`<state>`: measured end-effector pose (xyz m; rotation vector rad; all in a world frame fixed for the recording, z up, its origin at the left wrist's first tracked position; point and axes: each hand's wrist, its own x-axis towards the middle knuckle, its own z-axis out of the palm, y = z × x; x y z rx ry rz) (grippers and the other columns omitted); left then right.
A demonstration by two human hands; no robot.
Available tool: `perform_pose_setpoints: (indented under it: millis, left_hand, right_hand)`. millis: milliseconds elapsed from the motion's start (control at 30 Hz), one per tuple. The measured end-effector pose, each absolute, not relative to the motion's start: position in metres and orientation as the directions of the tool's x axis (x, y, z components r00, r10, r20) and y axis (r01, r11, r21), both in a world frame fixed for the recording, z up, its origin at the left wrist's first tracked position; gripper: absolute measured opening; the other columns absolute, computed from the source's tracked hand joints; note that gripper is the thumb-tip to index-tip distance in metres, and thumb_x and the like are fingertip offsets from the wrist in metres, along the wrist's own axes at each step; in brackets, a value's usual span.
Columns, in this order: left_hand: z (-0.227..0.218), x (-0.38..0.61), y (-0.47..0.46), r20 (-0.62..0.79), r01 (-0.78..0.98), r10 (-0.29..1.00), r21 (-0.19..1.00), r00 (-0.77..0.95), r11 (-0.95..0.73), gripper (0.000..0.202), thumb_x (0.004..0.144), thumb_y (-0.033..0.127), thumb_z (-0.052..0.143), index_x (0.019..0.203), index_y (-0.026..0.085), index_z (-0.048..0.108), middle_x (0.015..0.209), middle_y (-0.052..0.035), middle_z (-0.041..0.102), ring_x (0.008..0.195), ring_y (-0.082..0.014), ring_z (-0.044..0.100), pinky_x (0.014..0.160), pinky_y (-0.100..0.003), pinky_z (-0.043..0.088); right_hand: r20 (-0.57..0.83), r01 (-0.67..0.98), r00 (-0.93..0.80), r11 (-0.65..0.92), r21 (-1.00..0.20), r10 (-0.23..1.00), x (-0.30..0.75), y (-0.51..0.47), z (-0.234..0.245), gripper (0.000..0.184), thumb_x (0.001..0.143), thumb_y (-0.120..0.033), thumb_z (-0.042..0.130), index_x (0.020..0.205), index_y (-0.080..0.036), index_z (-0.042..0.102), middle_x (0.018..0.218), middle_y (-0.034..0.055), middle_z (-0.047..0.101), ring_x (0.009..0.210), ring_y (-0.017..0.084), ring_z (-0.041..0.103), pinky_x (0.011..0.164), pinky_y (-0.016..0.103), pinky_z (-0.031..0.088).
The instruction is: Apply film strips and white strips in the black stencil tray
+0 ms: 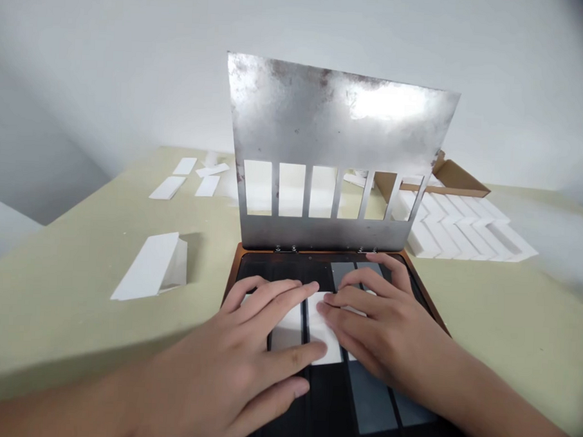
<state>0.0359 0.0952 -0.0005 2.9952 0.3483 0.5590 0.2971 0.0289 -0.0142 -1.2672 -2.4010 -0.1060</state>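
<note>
My left hand [231, 364] and right hand [383, 325] lie over the black tray [326, 413], and the raised steel stencil plate [324, 130] stands just beyond them, blocking any straight reach forward except through its 6 narrow windows. Left of the plate, open tabletop [65, 312] lets me pass as far as the folded white card [149, 270]. Right of it, I pass freely until the stacked white strips [465, 226] and cardboard box [460, 177].

Workshop-like room, pale green worktable [60, 311], hinged steel cutout plate [324, 123], cardboard box [455, 180], stacked white strips [465, 229]
</note>
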Motion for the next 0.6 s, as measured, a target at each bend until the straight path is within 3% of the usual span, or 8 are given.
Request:
perform_pose_setpoints:
  millis: [133,233,333,467,600]
  left_hand:
    - [0.000,0.035,0.094,0.331,0.207,0.227,0.094,0.916,-0.974,0.029,0.107,0.035,0.057,0.131,0.035,0.073,0.153,-0.0147,0.058,0.140,-0.0358,0.054,0.109,-0.052,0.037]
    - [0.002,0.036,0.096,0.334,0.197,0.214,0.085,0.918,-0.977,0.030,0.107,0.036,0.057,0.133,0.034,0.072,0.154,-0.0126,0.059,0.139,-0.0334,0.057,0.112,-0.051,0.037]
    - [0.007,0.039,0.099,0.332,0.140,0.159,0.080,0.930,-0.987,0.029,0.107,0.033,0.057,0.132,0.029,0.072,0.149,-0.0085,0.065,0.133,-0.0268,0.063,0.115,-0.042,0.037]
    - [0.009,0.043,0.098,0.349,0.104,0.131,0.094,0.928,-0.990,0.028,0.109,0.028,0.053,0.130,0.025,0.072,0.135,-0.0008,0.074,0.123,-0.0187,0.067,0.112,-0.033,0.035]
    - [-0.007,0.042,0.096,0.395,0.156,0.180,0.094,0.901,-0.983,0.027,0.108,0.032,0.056,0.129,0.030,0.073,0.130,0.0039,0.075,0.121,-0.0209,0.063,0.118,-0.035,0.026]
  right_hand:
    - [0.388,0.795,-0.497,0.586,-0.155,0.776,0.295,0.028,-0.012,0.017,0.102,-0.017,0.064,0.113,-0.022,0.075,0.104,0.0002,0.079,0.107,0.022,0.063,0.123,0.053,0.020]
    - [0.322,0.741,-0.512,0.599,-0.304,0.797,0.297,0.025,0.005,0.011,0.102,-0.030,0.067,0.103,-0.025,0.077,0.097,-0.0016,0.079,0.102,0.021,0.064,0.122,0.052,0.022]
    - [0.263,0.693,-0.506,0.569,-0.443,0.821,0.309,0.018,0.033,0.023,0.105,-0.046,0.064,0.099,-0.030,0.079,0.096,-0.0034,0.080,0.103,0.021,0.063,0.119,0.047,0.029]
    - [0.322,0.752,-0.420,0.524,-0.400,0.848,0.335,0.010,0.058,0.041,0.104,-0.063,0.054,0.114,-0.033,0.079,0.122,-0.0001,0.077,0.126,0.027,0.055,0.114,0.046,0.035]
    - [0.280,0.768,-0.470,0.544,-0.336,0.837,0.351,0.006,0.040,0.046,0.103,-0.066,0.054,0.117,-0.031,0.078,0.121,-0.0016,0.078,0.123,0.028,0.056,0.116,0.046,0.033]
